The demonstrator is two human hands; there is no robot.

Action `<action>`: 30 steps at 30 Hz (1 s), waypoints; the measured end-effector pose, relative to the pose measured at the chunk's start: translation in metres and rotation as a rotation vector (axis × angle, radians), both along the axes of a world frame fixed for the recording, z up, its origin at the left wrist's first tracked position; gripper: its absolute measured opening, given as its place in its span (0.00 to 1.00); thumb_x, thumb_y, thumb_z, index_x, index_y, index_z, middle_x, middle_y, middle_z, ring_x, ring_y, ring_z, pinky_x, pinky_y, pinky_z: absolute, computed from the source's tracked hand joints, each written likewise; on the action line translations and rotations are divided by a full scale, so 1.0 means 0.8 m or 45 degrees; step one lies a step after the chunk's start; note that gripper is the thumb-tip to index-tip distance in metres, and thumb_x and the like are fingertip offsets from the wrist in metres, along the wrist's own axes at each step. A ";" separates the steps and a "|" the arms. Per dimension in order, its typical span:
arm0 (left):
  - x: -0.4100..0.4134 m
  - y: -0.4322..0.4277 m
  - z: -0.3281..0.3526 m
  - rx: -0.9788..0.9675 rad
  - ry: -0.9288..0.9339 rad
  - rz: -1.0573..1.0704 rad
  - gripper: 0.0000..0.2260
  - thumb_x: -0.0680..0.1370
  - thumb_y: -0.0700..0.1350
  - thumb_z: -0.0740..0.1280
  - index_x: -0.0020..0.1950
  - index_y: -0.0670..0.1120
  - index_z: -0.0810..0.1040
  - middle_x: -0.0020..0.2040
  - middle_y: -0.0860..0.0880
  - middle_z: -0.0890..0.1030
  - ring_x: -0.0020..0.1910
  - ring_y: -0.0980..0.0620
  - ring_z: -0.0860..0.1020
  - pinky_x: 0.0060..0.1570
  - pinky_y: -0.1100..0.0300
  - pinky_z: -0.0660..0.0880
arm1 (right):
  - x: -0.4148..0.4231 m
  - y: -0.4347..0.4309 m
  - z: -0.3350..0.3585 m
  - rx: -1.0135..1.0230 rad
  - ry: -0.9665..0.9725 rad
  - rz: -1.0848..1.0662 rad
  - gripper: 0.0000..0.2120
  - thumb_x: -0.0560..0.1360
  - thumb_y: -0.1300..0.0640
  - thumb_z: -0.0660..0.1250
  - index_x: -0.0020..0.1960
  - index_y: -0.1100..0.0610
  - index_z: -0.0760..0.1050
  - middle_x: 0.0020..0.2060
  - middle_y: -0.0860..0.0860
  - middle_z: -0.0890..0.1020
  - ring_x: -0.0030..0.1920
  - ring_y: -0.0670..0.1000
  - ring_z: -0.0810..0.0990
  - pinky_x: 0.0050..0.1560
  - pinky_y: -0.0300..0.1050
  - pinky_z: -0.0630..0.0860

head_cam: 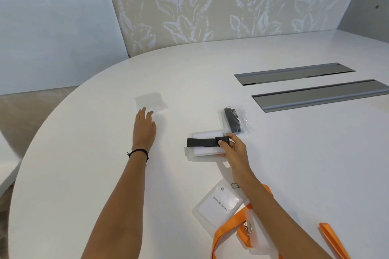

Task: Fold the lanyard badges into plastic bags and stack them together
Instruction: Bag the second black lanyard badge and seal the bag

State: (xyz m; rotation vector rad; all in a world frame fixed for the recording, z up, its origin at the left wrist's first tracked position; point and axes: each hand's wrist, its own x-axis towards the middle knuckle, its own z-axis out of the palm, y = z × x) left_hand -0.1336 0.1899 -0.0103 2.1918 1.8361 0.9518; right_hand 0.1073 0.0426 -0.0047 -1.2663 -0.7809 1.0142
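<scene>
— How is the light?
— Bright, soft and diffuse. The white counter [294,164] nearly washes out, so the clear plastic bag [150,101] hardly shows on it. The black lanyard [202,142] stands out sharply.
— Shadows?
— Faint and soft-edged, close under the left hand [144,130] and right hand [233,149].
— Sharpness?
— Slightly soft all over, though the print on the near badge [219,202] is legible. Wide-angle bending curves the counter's rim and leans the patterned wall [210,6].

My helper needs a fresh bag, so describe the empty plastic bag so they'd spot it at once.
On the white table, look left of the two grey slots. The empty bag lies flat by the left hand. Unlike the other bag near the right hand, which holds a black lanyard, it is clear throughout.
</scene>
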 end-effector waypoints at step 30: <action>-0.005 0.022 0.012 0.163 0.167 0.023 0.09 0.78 0.33 0.59 0.54 0.35 0.77 0.56 0.40 0.79 0.48 0.38 0.77 0.52 0.47 0.73 | 0.004 0.001 0.000 0.016 0.073 0.028 0.11 0.74 0.64 0.65 0.47 0.48 0.76 0.38 0.46 0.84 0.40 0.44 0.81 0.43 0.46 0.80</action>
